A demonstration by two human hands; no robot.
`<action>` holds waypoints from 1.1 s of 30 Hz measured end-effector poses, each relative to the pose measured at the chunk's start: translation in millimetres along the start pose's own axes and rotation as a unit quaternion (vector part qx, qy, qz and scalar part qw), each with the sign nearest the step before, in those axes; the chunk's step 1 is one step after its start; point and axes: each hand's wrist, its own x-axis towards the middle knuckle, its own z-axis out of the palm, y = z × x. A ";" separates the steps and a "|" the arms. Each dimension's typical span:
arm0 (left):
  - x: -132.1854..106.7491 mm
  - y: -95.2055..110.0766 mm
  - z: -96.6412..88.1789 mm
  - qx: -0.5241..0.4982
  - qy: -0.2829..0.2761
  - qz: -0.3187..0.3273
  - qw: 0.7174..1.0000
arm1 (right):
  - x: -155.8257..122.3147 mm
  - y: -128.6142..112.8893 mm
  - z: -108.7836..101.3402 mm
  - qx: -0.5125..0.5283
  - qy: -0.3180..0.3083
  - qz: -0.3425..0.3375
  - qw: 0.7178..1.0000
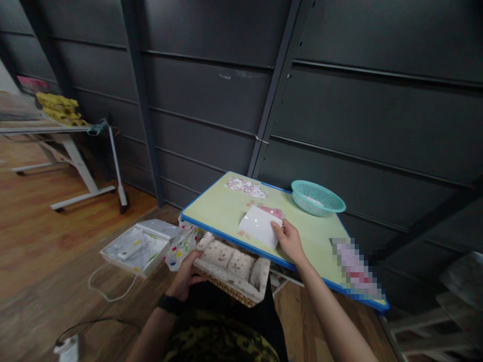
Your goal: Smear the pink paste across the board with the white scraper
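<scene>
My left hand grips the left end of a fabric-lined wicker basket, held in front of my lap at the near edge of the table. The lining is pale with a small pattern, and a divider splits the inside. In my right hand is a white glossy sheet, pinched at its right side over the table. Behind the sheet lies a pinkish patch, partly covered by it. Farther back on the table is a pile of small whitish pieces.
A turquoise plastic basin with some white pieces inside stands at the table's back right. A blurred-out item lies at the right end. On the floor at left sit an open white box and a dotted bag. Dark metal panels rise behind.
</scene>
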 end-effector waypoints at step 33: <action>-4.5 13.7 -7.9 0.002 -0.007 0.001 1.000 | 8.5 -29.3 43.3 0.130 -0.136 0.060 0.980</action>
